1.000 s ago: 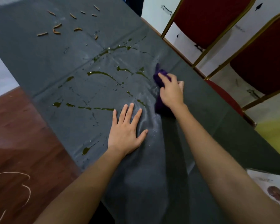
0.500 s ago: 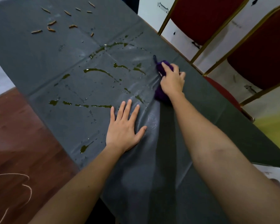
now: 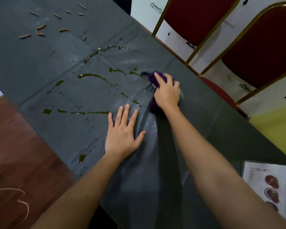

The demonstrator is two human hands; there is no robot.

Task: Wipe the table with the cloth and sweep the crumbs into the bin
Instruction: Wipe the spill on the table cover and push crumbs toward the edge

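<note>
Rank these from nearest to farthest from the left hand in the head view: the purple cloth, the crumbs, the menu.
1. Purple cloth: just right of the left hand, under the right hand.
2. Menu: at the near right edge of the table.
3. Crumbs: scattered at the far left end.
</note>
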